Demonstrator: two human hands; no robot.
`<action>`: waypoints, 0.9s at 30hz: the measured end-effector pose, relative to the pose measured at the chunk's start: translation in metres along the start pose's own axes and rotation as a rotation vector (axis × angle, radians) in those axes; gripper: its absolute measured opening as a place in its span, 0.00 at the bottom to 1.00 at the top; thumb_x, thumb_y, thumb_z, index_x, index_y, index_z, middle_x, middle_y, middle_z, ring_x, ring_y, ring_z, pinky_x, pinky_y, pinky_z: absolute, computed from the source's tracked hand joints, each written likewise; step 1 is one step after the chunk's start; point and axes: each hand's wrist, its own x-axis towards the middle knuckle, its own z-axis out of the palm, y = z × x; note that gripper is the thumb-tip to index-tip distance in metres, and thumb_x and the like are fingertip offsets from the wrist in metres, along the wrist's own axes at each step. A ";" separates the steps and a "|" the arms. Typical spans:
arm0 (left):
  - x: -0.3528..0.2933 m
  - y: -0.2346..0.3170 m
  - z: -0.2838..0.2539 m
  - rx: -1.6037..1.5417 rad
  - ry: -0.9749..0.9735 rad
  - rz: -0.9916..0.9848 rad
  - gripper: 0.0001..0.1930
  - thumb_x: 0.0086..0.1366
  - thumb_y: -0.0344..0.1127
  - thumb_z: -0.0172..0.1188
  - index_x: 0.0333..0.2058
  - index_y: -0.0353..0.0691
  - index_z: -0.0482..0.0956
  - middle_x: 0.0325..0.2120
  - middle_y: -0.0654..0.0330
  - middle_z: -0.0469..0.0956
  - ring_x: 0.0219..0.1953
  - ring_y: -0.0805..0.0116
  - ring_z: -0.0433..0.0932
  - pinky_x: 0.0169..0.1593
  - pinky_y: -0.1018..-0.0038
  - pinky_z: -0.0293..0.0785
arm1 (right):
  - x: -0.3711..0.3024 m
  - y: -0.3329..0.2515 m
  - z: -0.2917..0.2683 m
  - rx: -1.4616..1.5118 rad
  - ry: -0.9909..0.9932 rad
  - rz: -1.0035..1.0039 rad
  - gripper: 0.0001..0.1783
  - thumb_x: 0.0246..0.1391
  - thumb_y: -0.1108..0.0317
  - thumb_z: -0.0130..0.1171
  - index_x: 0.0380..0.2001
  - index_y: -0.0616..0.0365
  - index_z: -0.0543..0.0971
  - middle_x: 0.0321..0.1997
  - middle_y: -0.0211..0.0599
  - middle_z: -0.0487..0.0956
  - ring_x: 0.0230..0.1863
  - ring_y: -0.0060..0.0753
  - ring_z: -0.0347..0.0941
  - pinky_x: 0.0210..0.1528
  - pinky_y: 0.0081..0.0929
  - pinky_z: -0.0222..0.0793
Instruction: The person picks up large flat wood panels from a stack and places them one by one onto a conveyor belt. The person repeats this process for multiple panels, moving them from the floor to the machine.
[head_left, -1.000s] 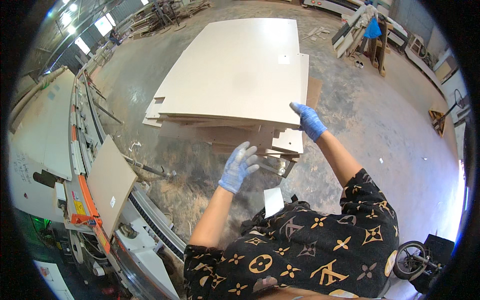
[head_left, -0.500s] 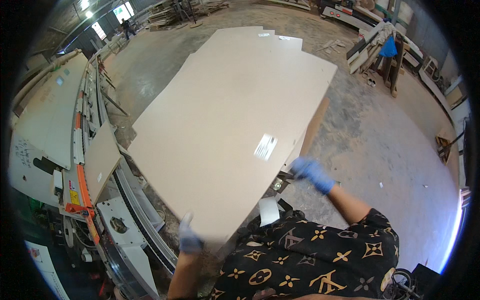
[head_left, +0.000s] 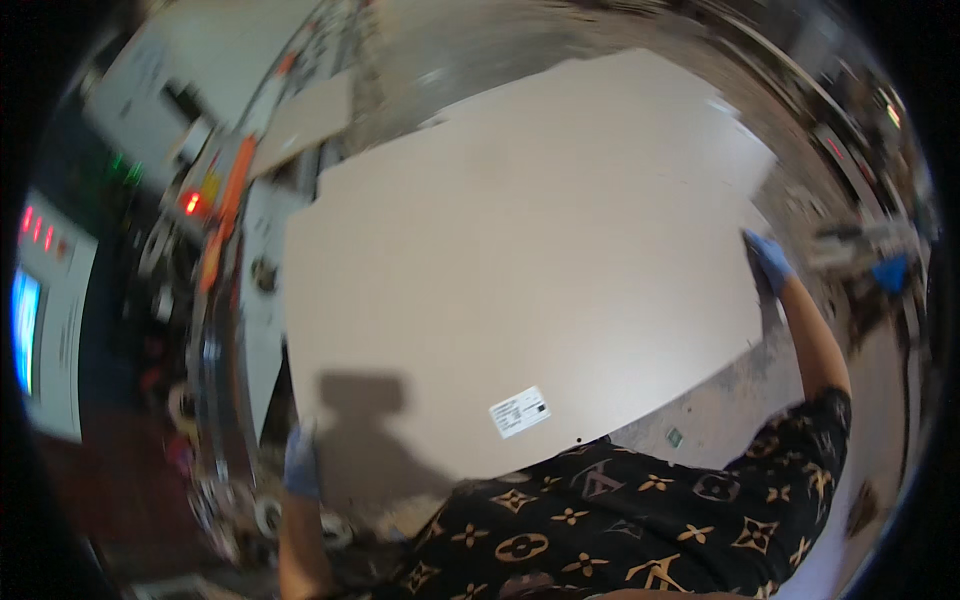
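Workshop floor [head_left: 720, 400] surrounds a broad pale board [head_left: 520, 260], held flat before a dark patterned shirt [head_left: 600, 520]. Nearest, the gloved left hand [head_left: 302, 465] is closed on the board's left edge, its fingers partly hidden; a white label [head_left: 520, 412] lies toward the near edge. Farther out, the gloved right hand [head_left: 768, 262] clasps the right edge. Beyond, at left, a smaller panel [head_left: 305, 122] lies beside an orange strip [head_left: 237, 185].
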 end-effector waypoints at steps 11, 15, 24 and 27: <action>-0.094 -0.050 -0.248 0.179 0.194 -0.083 0.27 0.69 0.55 0.47 0.48 0.34 0.74 0.40 0.55 0.78 0.39 0.64 0.77 0.42 0.68 0.75 | -0.191 -0.018 0.142 0.241 0.078 0.071 0.27 0.50 0.40 0.59 0.29 0.58 0.79 0.17 0.33 0.72 0.14 0.28 0.66 0.17 0.29 0.62; -0.132 -0.095 -0.370 0.134 0.274 -0.095 0.29 0.68 0.57 0.47 0.50 0.34 0.73 0.42 0.55 0.76 0.42 0.63 0.76 0.44 0.67 0.73 | -0.261 -0.057 0.221 0.297 0.040 0.053 0.32 0.52 0.43 0.59 0.41 0.66 0.80 0.34 0.46 0.79 0.28 0.34 0.73 0.30 0.29 0.68; -0.173 -0.157 -0.494 0.326 0.415 -0.111 0.34 0.67 0.58 0.49 0.59 0.34 0.67 0.52 0.52 0.72 0.50 0.59 0.72 0.51 0.66 0.70 | -0.310 -0.085 0.342 0.314 -0.081 0.044 0.26 0.51 0.45 0.59 0.31 0.61 0.78 0.23 0.43 0.76 0.19 0.37 0.72 0.22 0.38 0.70; -0.157 -0.163 -0.488 0.301 0.417 -0.143 0.34 0.66 0.58 0.50 0.60 0.35 0.65 0.53 0.51 0.71 0.52 0.58 0.71 0.52 0.66 0.70 | -0.293 -0.060 0.367 0.269 -0.056 0.084 0.23 0.51 0.48 0.60 0.31 0.61 0.78 0.22 0.41 0.77 0.18 0.37 0.73 0.21 0.34 0.71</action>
